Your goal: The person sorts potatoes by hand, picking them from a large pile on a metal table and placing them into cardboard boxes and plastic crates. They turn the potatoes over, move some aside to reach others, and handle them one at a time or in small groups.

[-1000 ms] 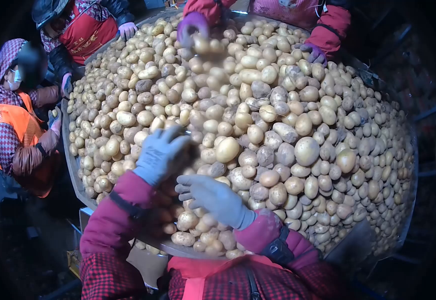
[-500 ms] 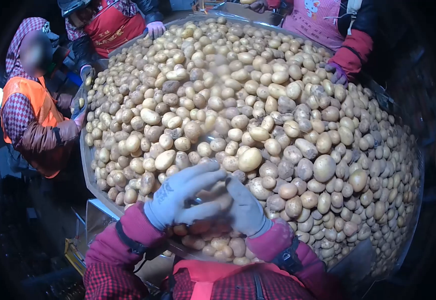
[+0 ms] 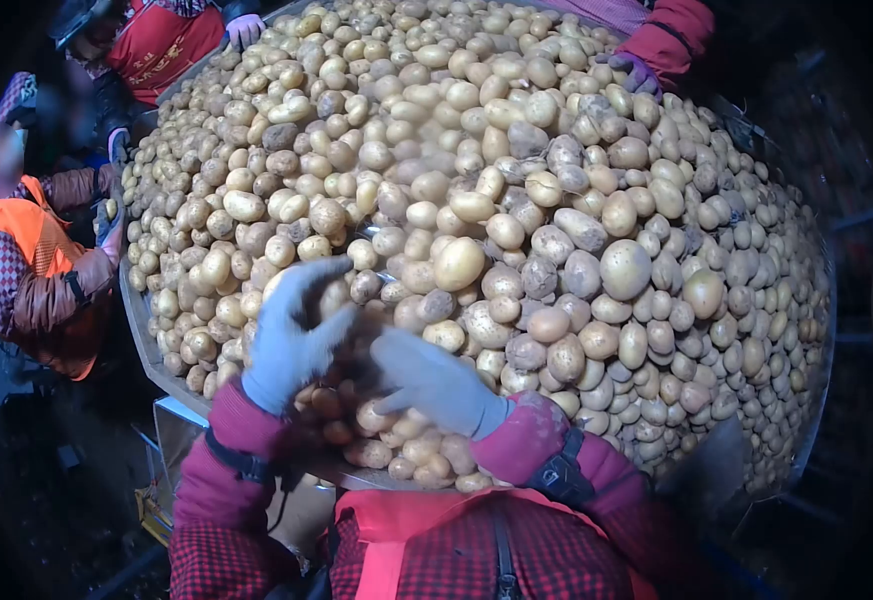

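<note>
Both my hands wear pale grey-blue gloves and hover over the near edge of a big heap of potatoes [image 3: 459,263]. My left hand [image 3: 291,340] has its thumb and fingers spread apart, with potatoes right behind the gap. To its right, my right hand [image 3: 441,383] stretches its fingers toward the left one, back of the glove up and slightly blurred. A dark, shadowed patch lies between the two hands, where details are hard to make out. Below the right hand, smaller potatoes [image 3: 421,448] lie close to my body.
The heap fills a large bin with a grey rim [image 3: 161,372]. A person in an orange vest [image 3: 31,235] stands at the left, another in a red apron [image 3: 161,50] at the far left. A purple-gloved hand [image 3: 638,75] rests on the far right edge.
My hands have drawn apart from being close together; the left fingers now spread more. The view has shifted, so the heap appears further up and left.
</note>
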Demonstrator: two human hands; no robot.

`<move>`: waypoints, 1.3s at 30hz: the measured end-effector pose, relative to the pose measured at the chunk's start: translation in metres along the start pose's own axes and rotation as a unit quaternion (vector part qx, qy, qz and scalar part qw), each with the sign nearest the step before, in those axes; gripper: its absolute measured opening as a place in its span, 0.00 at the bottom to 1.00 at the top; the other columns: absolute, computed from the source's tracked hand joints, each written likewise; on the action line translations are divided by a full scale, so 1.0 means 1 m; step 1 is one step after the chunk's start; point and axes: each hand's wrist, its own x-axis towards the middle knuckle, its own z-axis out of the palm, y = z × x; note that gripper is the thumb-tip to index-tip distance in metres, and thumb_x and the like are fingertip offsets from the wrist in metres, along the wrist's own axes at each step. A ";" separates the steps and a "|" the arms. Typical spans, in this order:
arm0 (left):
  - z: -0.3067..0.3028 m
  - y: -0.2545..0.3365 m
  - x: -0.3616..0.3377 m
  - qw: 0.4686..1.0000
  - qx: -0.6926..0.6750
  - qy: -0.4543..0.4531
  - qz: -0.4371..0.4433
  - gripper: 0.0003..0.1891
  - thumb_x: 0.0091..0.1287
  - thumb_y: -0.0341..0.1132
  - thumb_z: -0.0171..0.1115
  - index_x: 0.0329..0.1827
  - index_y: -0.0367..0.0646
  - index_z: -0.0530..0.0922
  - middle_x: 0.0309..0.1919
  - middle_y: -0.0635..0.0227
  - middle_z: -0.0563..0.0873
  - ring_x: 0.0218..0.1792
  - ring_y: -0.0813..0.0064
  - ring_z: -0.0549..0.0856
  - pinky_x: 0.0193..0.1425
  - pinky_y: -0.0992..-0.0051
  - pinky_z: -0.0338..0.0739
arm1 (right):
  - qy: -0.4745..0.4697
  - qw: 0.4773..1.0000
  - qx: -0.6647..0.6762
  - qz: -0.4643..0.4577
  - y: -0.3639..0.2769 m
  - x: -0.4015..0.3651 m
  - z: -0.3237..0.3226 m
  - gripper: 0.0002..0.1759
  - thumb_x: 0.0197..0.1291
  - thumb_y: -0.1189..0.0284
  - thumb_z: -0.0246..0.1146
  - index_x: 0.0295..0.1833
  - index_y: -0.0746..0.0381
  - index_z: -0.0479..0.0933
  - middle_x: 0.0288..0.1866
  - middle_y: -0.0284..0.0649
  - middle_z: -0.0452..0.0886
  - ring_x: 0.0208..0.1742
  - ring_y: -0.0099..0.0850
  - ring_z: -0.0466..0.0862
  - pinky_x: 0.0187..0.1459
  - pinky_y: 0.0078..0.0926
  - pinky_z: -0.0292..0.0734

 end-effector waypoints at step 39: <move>-0.106 -0.058 -0.291 0.853 -0.239 0.441 -0.147 0.30 0.76 0.43 0.64 0.75 0.38 0.67 0.52 0.60 0.86 0.46 0.70 0.88 0.47 0.74 0.87 | 0.005 0.988 -0.134 0.075 0.001 0.006 0.017 0.38 0.77 0.51 0.59 0.80 0.65 0.63 0.69 0.50 0.76 0.55 0.35 0.85 0.48 0.31 0.85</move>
